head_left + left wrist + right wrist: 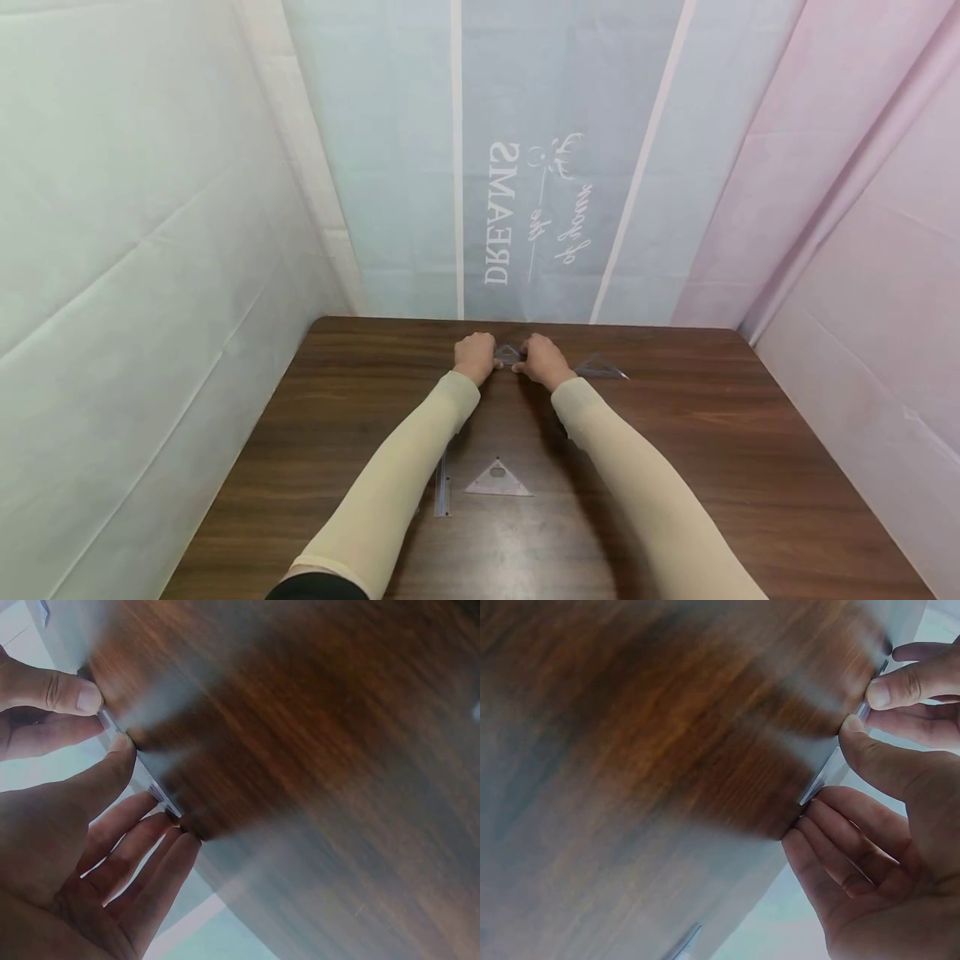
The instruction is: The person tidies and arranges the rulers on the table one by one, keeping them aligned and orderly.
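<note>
At the far side of the table, a small clear plastic set square (507,353) lies between my two hands. My left hand (476,358) pinches its left side with thumb and fingers. On the right side my right hand (545,362) pinches it the same way. In the left wrist view the set square (155,782) shows only as a thin edge, low on the tabletop, with the two thumbs close together along it. The right wrist view gives the same thin edge of the set square (819,780); most of its face is hidden by the fingers.
Another clear set square (600,367) lies just right of my right hand. Nearer on the brown wooden table (675,467) are a triangular set square with an oval hole (510,485) and a clear ruler (442,498), partly covered by my left sleeve. Cloth curtains (405,167) surround the table.
</note>
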Tool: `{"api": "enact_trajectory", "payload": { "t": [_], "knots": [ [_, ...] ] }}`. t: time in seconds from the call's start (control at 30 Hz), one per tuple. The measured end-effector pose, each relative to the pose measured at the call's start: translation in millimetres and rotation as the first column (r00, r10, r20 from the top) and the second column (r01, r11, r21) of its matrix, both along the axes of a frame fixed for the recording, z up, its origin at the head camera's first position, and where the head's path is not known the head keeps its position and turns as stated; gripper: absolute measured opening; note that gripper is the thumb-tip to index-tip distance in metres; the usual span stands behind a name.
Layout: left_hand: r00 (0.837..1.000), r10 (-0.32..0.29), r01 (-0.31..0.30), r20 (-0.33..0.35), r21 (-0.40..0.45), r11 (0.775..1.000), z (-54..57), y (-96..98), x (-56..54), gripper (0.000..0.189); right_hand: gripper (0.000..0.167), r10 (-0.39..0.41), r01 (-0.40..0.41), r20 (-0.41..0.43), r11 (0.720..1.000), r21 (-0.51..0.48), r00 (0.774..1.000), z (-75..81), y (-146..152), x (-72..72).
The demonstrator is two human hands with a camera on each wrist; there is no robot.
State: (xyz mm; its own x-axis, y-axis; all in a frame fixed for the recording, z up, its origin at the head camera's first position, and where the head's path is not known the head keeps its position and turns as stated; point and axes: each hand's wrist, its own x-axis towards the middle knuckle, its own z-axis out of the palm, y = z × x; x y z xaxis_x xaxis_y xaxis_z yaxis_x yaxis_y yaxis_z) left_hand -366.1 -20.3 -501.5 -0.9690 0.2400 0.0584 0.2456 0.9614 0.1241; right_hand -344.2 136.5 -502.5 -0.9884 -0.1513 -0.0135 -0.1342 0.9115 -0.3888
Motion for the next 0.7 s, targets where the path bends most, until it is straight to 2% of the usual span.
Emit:
{"api": "enact_trajectory", "payload": {
  "t": [0.37, 0.7],
  "knots": [
    [0.999, 0.014, -0.015, -0.047, -0.014, 1.000, -0.7, 1.7, 3.5, 0.041, 0.028, -0.013, 0.013, -0.005, 0.999, 0.036, 1.000, 3.6, -5.2, 2.9],
    [1.000, 0.015, -0.015, 0.013, -0.029, 0.999, 0.8, 3.6, 1.5, 0.042, 0.027, -0.015, 0.015, 0.008, 0.999, 0.032, 1.000, 6.6, -5.4, 5.6]
  ]
}}
